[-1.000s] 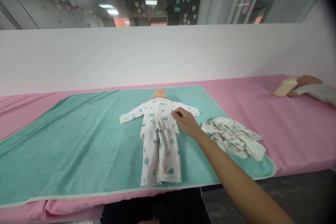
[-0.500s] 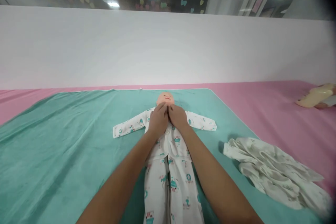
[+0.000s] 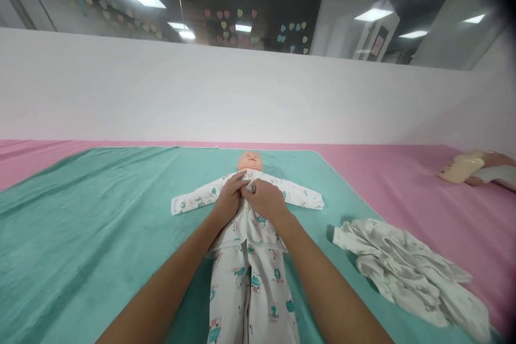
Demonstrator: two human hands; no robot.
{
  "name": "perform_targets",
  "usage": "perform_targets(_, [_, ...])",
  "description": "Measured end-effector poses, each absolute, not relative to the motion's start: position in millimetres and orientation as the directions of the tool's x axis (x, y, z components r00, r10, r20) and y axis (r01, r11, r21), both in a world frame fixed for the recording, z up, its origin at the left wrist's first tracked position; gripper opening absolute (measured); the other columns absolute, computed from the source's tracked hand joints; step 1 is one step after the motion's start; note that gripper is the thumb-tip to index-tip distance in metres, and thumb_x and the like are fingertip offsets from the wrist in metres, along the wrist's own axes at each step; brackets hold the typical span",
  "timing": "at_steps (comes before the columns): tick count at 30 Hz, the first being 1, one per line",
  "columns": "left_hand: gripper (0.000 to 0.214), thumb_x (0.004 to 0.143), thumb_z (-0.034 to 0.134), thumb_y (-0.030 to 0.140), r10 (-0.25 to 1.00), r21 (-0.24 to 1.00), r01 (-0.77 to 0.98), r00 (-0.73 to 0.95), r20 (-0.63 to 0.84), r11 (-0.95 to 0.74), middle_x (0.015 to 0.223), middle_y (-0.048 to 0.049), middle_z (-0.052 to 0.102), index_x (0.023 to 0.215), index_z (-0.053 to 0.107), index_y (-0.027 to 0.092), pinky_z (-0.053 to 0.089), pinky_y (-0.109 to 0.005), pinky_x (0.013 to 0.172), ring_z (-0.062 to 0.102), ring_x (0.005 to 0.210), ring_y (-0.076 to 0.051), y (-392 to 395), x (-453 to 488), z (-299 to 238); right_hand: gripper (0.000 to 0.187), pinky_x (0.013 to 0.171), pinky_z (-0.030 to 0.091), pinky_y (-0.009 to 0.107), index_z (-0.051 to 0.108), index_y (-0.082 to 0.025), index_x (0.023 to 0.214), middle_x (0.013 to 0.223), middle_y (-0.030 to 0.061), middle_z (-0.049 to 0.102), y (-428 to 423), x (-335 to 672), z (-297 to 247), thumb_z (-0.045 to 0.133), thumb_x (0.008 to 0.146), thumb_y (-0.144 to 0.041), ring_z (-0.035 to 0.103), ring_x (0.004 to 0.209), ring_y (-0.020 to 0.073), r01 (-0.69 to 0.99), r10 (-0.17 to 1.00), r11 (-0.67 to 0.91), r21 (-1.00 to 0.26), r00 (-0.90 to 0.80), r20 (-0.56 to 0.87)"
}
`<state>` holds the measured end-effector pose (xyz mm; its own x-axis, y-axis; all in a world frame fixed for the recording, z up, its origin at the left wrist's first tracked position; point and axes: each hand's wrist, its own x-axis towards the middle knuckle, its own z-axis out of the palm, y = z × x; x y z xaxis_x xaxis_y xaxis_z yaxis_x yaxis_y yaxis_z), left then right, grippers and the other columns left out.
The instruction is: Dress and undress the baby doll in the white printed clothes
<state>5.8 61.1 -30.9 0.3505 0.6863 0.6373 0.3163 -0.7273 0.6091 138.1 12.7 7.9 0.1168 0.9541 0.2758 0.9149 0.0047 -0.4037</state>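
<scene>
A baby doll (image 3: 250, 160) lies on its back, its head at the far end and its sleeves spread to both sides. It wears a white printed baby shirt (image 3: 234, 234) with buttons down the front, and matching pants (image 3: 266, 295). On the upper chest, my left hand (image 3: 229, 198) has its fingers closed on the shirt's front edge. Right beside it, my right hand (image 3: 266, 199) is curled and pinches the same front opening just below the collar. Fingertips and the fabric between them are partly hidden.
A crumpled white garment (image 3: 407, 269) lies to the right, across the edge of the green sheet (image 3: 100, 236). Pink cloth (image 3: 387, 183) extends beneath the sheet. At the far right is a pale yellow object (image 3: 461, 166) beside something brown. A white wall (image 3: 242, 97) stands behind.
Both hands have moved down slightly from the collar, baring the neck and collar. My right hand is now more curled. The camera view has tilted up a little.
</scene>
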Motion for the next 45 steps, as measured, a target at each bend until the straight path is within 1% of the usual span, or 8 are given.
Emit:
perform_targets(5, [0.035, 0.088, 0.032, 0.022, 0.693, 0.627, 0.304, 0.406, 0.596, -0.717, 0.135, -0.006, 0.042, 0.112, 0.057, 0.024, 0.029, -0.04, 0.106, 0.037, 0.125, -0.017, 53, -9, -40, 0.026, 0.061, 0.037, 0.029, 0.058, -0.014, 0.086, 0.084, 0.0128, 0.059, 3, 116, 11, 0.043, 0.084, -0.035, 0.056, 0.076, 0.0222, 0.982, 0.951, 0.024, -0.189, 0.037, 0.308])
perform_targets(9, [0.035, 0.089, 0.031, 0.022, 0.671, 0.597, 0.312, 0.409, 0.618, -0.739, 0.134, -0.0073, 0.043, 0.113, 0.056, 0.023, 0.029, -0.039, 0.106, 0.037, 0.125, -0.016, 54, -9, -42, 0.023, 0.061, 0.036, 0.028, 0.058, -0.013, 0.088, 0.088, 0.0139, 0.059, -1, 113, 1, 0.037, 0.088, -0.023, 0.056, 0.077, 0.0201, 0.989, 0.919, 0.107, -0.103, -0.059, 0.391])
perform_targets(16, [0.039, 0.085, 0.028, 0.015, 0.671, 0.537, 0.403, 0.415, 0.615, -0.741, 0.129, -0.0063, 0.047, 0.109, 0.058, 0.022, 0.029, -0.04, 0.105, 0.039, 0.122, -0.016, 55, -4, -40, 0.022, 0.064, 0.032, 0.025, 0.052, -0.02, 0.086, 0.09, 0.0023, 0.058, -4, 137, -11, 0.032, 0.092, -0.027, 0.052, 0.078, 0.0136, 0.932, 0.862, 0.248, -0.264, -0.088, 0.499])
perform_targets(21, [0.041, 0.082, 0.029, 0.011, 0.683, 0.52, 0.444, 0.426, 0.594, -0.73, 0.13, -0.0049, 0.046, 0.108, 0.059, 0.023, 0.03, -0.041, 0.104, 0.039, 0.121, -0.016, 53, -2, -37, 0.015, 0.066, 0.032, 0.024, 0.048, -0.018, 0.079, 0.081, 0.0009, 0.055, -5, 145, -14, 0.037, 0.088, -0.022, 0.048, 0.074, 0.0127, 0.857, 0.859, 0.324, -0.401, -0.089, 0.504])
perform_targets(26, [0.042, 0.081, 0.03, 0.01, 0.69, 0.513, 0.462, 0.459, 0.56, -0.724, 0.13, -0.0043, 0.046, 0.107, 0.06, 0.025, 0.029, -0.045, 0.104, 0.038, 0.122, -0.019, 54, 0, -32, 0.013, 0.065, 0.033, 0.023, 0.046, -0.018, 0.074, 0.075, 0.0007, 0.053, -2, 147, -17, 0.038, 0.084, -0.021, 0.047, 0.071, 0.0132, 0.799, 0.858, 0.293, -0.524, 0.022, 0.514])
perform_targets(31, [0.042, 0.079, 0.031, 0.007, 0.712, 0.507, 0.501, 0.464, 0.527, -0.701, 0.127, -0.0048, 0.048, 0.104, 0.061, 0.024, 0.031, -0.043, 0.103, 0.039, 0.121, -0.019, 54, 3, -26, 0.013, 0.066, 0.033, 0.023, 0.048, -0.018, 0.07, 0.074, 0.0004, 0.054, 2, 147, -17, 0.041, 0.081, -0.021, 0.047, 0.071, 0.0131, 0.774, 0.853, 0.302, -0.556, 0.041, 0.521])
perform_targets(38, [0.042, 0.078, 0.033, 0.007, 0.68, 0.411, 0.553, 0.476, 0.558, -0.725, 0.126, -0.003, 0.05, 0.104, 0.061, 0.026, 0.034, -0.041, 0.1, 0.042, 0.118, -0.019, 49, 5, -25, 0.014, 0.065, 0.033, 0.023, 0.051, -0.018, 0.071, 0.076, 0.0003, 0.055, 1, 154, -19, 0.041, 0.08, -0.023, 0.048, 0.072, 0.0135, 0.714, 0.844, 0.373, -0.592, 0.004, 0.537])
perform_targets(45, [0.043, 0.076, 0.034, 0.005, 0.687, 0.417, 0.561, 0.458, 0.564, -0.715, 0.125, -0.0014, 0.052, 0.1, 0.063, 0.025, 0.034, -0.039, 0.101, 0.044, 0.117, -0.019, 47, 6, -23, 0.018, 0.062, 0.034, 0.024, 0.054, -0.018, 0.074, 0.074, 0.0002, 0.057, 1, 154, -22, 0.04, 0.081, -0.028, 0.049, 0.068, 0.0136, 0.698, 0.853, 0.34, -0.63, 0.052, 0.519])
